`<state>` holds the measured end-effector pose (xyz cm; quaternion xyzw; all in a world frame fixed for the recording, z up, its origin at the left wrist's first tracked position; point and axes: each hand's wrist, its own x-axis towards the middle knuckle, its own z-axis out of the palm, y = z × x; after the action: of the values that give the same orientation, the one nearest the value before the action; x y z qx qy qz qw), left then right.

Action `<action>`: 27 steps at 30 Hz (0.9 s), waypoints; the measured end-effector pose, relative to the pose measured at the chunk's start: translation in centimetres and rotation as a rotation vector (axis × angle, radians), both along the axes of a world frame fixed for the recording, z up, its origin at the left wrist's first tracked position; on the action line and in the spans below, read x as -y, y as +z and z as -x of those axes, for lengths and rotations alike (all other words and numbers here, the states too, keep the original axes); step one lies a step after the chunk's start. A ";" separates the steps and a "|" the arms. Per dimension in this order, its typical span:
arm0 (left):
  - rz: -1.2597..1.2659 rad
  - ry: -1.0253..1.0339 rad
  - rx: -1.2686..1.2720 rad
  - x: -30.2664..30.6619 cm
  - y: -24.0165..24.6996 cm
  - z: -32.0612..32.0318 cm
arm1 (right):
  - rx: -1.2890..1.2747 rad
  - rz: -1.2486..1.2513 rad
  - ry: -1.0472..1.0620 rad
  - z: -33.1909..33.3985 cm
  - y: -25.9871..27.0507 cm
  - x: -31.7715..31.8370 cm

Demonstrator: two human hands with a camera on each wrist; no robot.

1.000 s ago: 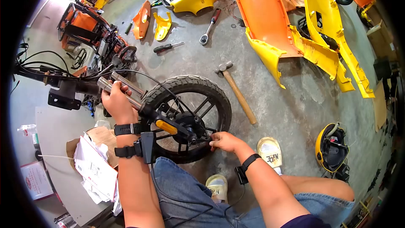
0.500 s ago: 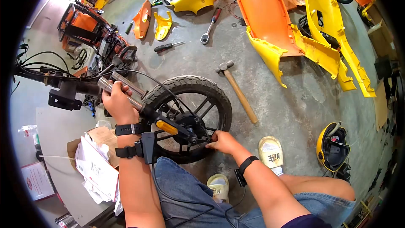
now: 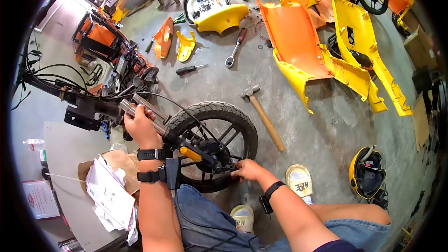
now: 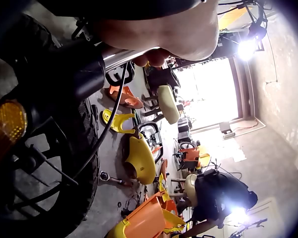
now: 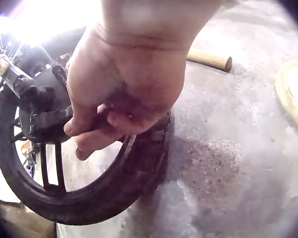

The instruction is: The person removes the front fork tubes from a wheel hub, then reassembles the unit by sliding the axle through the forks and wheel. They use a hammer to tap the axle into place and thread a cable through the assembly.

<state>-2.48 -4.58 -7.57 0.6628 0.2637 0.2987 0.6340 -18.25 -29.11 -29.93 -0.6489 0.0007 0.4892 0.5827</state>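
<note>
My left hand (image 3: 142,128) grips one of two shiny fork tubes (image 3: 127,107) above the front wheel; in the left wrist view its fingertips (image 4: 156,57) curl past the tube. The wheel, with its knobbly black tyre (image 3: 250,133) and dark spokes, lies under the fork leg, which carries an orange reflector (image 3: 190,154). My right hand (image 3: 250,170) is at the hub's lower side. In the right wrist view its thumb and forefinger pinch at the end of the dark brake arm (image 5: 49,119), and the fingers hide the exact spot held.
A hammer (image 3: 267,123), a ratchet wrench (image 3: 235,49) and a screwdriver (image 3: 189,70) lie on the concrete floor. Yellow and orange body panels (image 3: 294,37) are spread beyond. A yellow helmet (image 3: 366,172) sits at right; papers (image 3: 109,193) and cardboard are at left. Another person (image 4: 221,193) bends in the background.
The head view has tilted up, so the scene sits lower. My left hand keeps its hold on the fork tube. My right hand stays by the hub, its fingers slightly shifted.
</note>
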 end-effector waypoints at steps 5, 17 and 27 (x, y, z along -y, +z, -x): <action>0.042 -0.009 -0.002 -0.4 -0.3 0.1 | 0.098 0.113 -0.054 -0.2 2.1 -0.3; -0.001 -0.003 -0.003 -0.4 -0.4 0.0 | -0.105 -0.195 -0.074 0.7 -1.3 0.8; -0.007 -0.004 -0.005 -0.4 -0.3 -0.1 | 0.030 0.059 -0.196 1.3 -0.2 0.5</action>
<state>-2.37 -4.20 -7.91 0.6664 0.2627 0.2965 0.6316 -19.53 -29.64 -30.16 -0.6700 0.0697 0.4197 0.6084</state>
